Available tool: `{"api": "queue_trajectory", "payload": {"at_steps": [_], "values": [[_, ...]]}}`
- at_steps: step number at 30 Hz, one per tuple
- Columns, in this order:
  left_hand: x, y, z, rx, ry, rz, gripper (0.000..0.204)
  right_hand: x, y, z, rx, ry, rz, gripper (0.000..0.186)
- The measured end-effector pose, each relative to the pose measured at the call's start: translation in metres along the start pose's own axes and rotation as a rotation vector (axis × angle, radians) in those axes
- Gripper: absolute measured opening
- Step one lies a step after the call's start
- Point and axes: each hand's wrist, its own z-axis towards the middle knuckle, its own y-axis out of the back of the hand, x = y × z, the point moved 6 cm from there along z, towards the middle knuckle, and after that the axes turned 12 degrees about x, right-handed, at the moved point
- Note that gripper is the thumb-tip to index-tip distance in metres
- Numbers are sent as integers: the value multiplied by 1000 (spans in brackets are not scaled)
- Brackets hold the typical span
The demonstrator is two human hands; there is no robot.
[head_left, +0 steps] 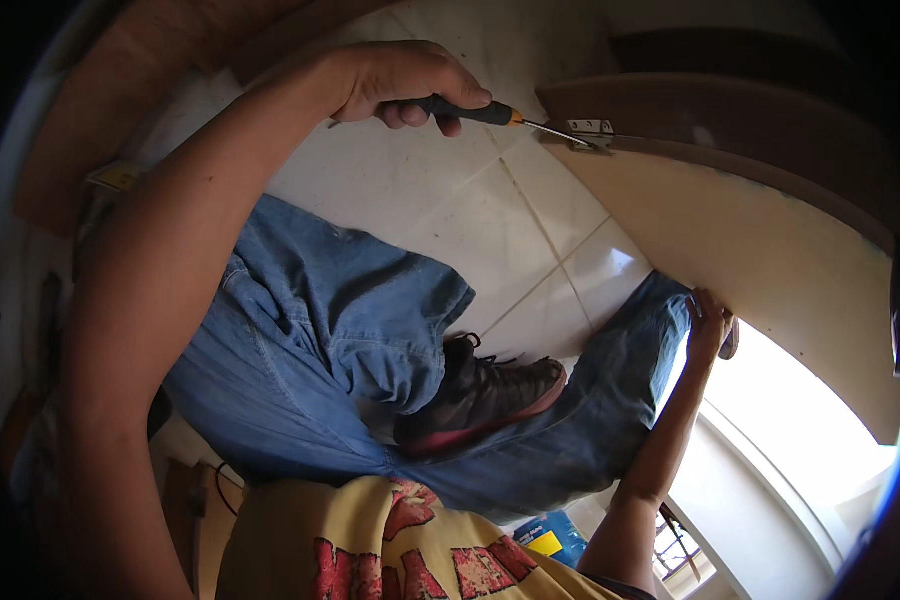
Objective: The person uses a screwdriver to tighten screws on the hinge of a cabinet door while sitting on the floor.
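Observation:
My left hand is wrapped around the black handle of a screwdriver with an orange collar. The screwdriver's metal shaft reaches right, and its tip meets a metal hinge. That hinge sits at the corner where a pale wooden door panel joins a dark brown board. Lower right, my right hand grips the near edge of the panel, its fingers partly hidden there. Whether a screw is under the tip is too small to tell.
My legs in blue jeans are folded on the white tiled floor, one dark shoe between them. Bright light comes in past the panel at right. A blue and yellow package lies beside me. Brown wood stands at upper left.

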Motion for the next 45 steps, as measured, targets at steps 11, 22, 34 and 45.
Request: {"api": "queue_trajectory", "payload": {"at_steps": [11,22,34,45], "values": [[3,-19,-1,-277,-328,460,32,9,-14,-4,45,31,-21,34],[-23,19,-39,-181,-14,503,19,2,-6,-2,13,-46,35,51],[-21,-8,-21,-210,-109,551,40,-20,-111,-102,83,-1,76,37],[-1,7,10,-89,-94,451,42,17,-411,-106,601,-134,502,47]]}}
